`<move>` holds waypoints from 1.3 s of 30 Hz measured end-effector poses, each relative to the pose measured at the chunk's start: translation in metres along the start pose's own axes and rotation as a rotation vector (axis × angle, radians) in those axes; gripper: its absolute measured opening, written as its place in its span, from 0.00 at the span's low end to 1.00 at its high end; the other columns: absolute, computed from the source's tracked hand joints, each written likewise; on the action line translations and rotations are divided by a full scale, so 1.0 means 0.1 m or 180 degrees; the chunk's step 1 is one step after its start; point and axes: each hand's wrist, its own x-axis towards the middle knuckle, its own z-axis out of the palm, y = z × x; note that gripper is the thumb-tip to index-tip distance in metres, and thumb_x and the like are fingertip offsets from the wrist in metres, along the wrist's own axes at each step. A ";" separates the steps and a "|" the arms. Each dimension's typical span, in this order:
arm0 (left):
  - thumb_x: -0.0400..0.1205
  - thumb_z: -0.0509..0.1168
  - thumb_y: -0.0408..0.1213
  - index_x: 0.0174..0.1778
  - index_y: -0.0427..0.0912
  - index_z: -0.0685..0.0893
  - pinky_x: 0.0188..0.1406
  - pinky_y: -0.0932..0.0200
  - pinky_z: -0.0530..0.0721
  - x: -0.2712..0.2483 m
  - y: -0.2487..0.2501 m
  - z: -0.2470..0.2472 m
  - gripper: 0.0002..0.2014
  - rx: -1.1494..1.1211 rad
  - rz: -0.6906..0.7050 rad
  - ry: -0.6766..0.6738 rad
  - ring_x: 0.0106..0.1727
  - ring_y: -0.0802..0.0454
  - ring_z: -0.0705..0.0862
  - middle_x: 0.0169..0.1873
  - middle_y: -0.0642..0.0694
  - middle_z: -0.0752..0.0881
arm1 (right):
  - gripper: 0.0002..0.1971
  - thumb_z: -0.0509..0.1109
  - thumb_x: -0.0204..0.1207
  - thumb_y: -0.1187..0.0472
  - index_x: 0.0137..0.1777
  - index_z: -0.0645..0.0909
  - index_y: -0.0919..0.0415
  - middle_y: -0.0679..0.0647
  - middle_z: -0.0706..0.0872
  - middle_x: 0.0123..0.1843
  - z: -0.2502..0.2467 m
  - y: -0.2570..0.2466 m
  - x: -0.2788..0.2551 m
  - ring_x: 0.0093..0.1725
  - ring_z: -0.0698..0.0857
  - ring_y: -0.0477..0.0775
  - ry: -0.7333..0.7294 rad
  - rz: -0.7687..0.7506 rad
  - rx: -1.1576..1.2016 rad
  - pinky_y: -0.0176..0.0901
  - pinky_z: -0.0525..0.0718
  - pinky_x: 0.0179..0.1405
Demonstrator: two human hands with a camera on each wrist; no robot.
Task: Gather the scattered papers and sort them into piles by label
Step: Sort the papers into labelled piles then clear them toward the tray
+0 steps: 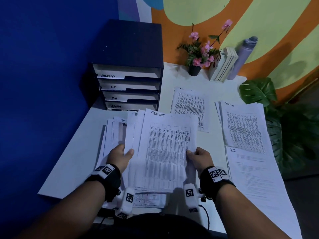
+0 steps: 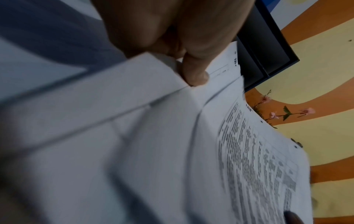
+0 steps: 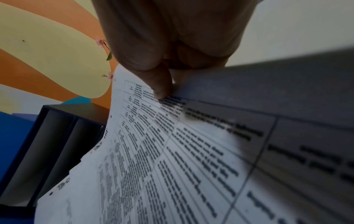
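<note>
The white table (image 1: 72,163) runs from the near edge to the painted wall, with a dark file rack (image 1: 127,69) far left. A fanned stack of papers (image 1: 165,152), its top sheet a printed grid marked "Task List", is lifted over the table's near middle. The left hand (image 1: 120,156) pinches its left edge; the right hand (image 1: 198,156) pinches its right edge. Bare tabletop lies left of the stack.
</note>
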 end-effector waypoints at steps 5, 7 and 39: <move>0.86 0.61 0.37 0.62 0.37 0.81 0.51 0.61 0.72 -0.04 0.05 -0.03 0.12 0.0209 0.0024 0.0086 0.50 0.49 0.79 0.49 0.48 0.83 | 0.13 0.75 0.69 0.60 0.34 0.71 0.59 0.61 0.77 0.31 -0.22 -0.03 0.03 0.34 0.77 0.56 -0.0018 0.0010 0.0060 0.54 0.82 0.36; 0.86 0.59 0.35 0.59 0.41 0.81 0.50 0.61 0.71 -0.07 0.06 0.00 0.09 0.0116 0.0034 0.0027 0.50 0.49 0.79 0.49 0.47 0.82 | 0.13 0.74 0.70 0.66 0.35 0.70 0.57 0.58 0.73 0.31 -0.22 -0.06 0.00 0.33 0.73 0.54 -0.0234 0.0060 0.0188 0.50 0.77 0.34; 0.81 0.67 0.34 0.55 0.37 0.81 0.49 0.58 0.77 -0.18 -0.32 0.01 0.08 0.0291 -0.0075 0.0276 0.48 0.45 0.82 0.50 0.42 0.86 | 0.09 0.70 0.65 0.58 0.27 0.73 0.57 0.56 0.73 0.25 -0.04 0.07 -0.06 0.30 0.72 0.53 -0.0295 -0.0170 0.0006 0.49 0.74 0.32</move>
